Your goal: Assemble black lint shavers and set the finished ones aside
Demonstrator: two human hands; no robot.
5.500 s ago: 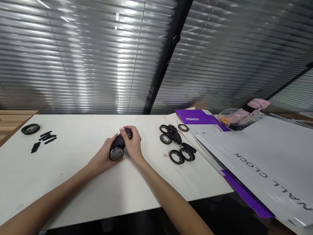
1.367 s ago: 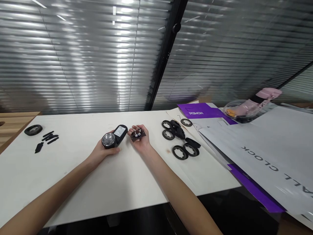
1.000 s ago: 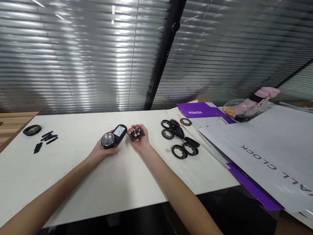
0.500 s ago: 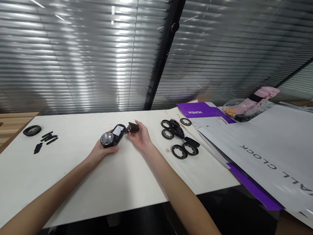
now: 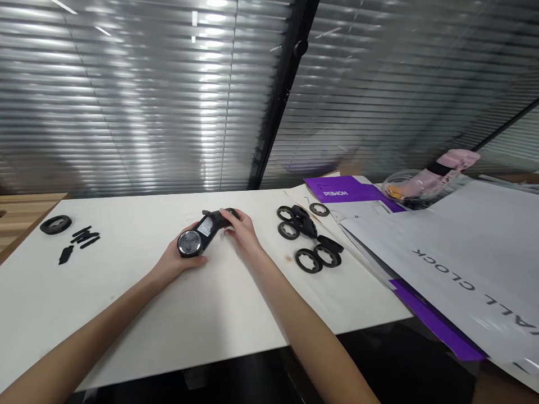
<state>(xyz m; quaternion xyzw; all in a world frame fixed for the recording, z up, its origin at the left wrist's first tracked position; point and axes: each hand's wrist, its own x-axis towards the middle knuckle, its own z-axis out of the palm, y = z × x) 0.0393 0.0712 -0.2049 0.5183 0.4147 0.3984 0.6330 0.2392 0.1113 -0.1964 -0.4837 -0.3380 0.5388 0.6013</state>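
My left hand (image 5: 177, 258) is wrapped round the head end of a black fabric shaver (image 5: 202, 232). Its round, perforated metal face points up, and a pale label sits on the body beside it. At the shaver's far end, my right hand (image 5: 242, 231) grips a dark piece (image 5: 229, 215) between thumb and fingers. That piece touches the shaver's body; whether it is joined to it I cannot tell. Both hands are just above the white table (image 5: 168, 331).
Several black rings (image 5: 309, 260) and dark parts lie right of my hands. Small black strips (image 5: 85, 237) and another black ring (image 5: 56, 224) are at the left. A purple box (image 5: 353, 192), a large white box (image 5: 455, 252) and a pink bundle (image 5: 446, 172) crowd the right side.
The dark piece in my right hand has turned and moved left against the shaver's end. My left hand has shifted slightly right and down with the shaver.
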